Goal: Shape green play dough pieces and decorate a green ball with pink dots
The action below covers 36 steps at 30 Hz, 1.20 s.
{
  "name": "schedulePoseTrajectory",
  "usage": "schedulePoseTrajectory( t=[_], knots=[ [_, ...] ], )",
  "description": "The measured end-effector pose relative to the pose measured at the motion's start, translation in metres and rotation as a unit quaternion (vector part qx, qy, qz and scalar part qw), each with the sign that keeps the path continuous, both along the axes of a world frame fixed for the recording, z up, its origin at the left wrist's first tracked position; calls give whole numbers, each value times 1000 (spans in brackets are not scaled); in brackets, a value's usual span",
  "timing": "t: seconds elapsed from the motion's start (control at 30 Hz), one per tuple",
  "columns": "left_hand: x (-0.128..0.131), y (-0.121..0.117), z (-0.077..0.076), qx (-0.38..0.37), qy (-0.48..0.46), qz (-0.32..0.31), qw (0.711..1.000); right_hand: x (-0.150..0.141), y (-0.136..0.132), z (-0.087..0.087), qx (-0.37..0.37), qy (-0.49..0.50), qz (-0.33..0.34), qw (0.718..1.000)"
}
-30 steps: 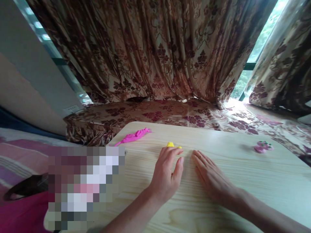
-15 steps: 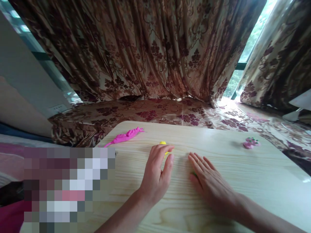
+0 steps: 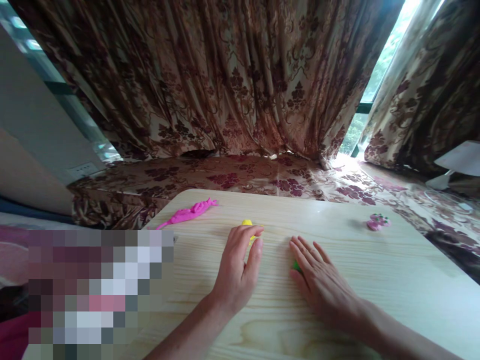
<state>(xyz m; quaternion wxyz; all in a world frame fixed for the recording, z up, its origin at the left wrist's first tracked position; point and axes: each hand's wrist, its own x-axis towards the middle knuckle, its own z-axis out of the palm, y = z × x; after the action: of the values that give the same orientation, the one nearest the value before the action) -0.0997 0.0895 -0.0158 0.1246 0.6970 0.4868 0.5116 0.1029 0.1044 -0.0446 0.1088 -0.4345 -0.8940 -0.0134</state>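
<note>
My right hand (image 3: 318,277) lies flat on the pale wooden table (image 3: 270,320), fingers stretched out. A bit of green modelling clay (image 3: 296,266) shows under it beside the thumb; most of it is covered by the palm. My left hand (image 3: 238,267) rests to the left with its fingers curved and a gap between thumb and forefinger. Just beyond its fingers a yellow clay piece (image 3: 246,222) is partly hidden; whether the fingers touch it I cannot tell.
A long pink clay shape (image 3: 189,212) lies at the table's far left. Towards the far right sits a small light-pink clay piece with green dots (image 3: 378,222). Behind the table is a cloth-covered ledge (image 3: 240,175), with a white lamp (image 3: 461,157) at right. A pixelated patch hides the left side.
The view has turned a little to the right. Green clay, hidden a second ago, now shows beside my right thumb. My left hand keeps its curved pose by the yellow piece.
</note>
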Motion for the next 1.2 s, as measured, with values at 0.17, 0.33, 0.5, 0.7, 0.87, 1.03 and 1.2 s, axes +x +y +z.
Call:
schedulePoseTrajectory(
  t=[0.17, 0.33, 0.5, 0.7, 0.87, 1.03, 1.2],
  knots=[
    [3, 1, 0, -3, 4, -8, 1000, -21, -19, 2, -15, 0, 66, 998],
    [1, 2, -2, 1, 11, -6, 1000, -39, 25, 12, -20, 21, -1, 1000],
    [6, 3, -6, 0, 63, -21, 998, 7, 53, 9, -14, 62, -81, 995],
    [50, 15, -9, -47, 201, -105, 973, 40, 78, 16, -61, 274, -88, 956],
    [79, 25, -12, -28, 259, -167, 951, 92, 32, 24, -53, 270, -119, 954],
    [66, 34, -10, -27, 237, -90, 967, 128, -57, 10, -14, 144, -61, 988],
    [39, 41, -1, -13, 269, -18, 963, 102, -58, 10, -48, 205, -8, 977]
  ],
)
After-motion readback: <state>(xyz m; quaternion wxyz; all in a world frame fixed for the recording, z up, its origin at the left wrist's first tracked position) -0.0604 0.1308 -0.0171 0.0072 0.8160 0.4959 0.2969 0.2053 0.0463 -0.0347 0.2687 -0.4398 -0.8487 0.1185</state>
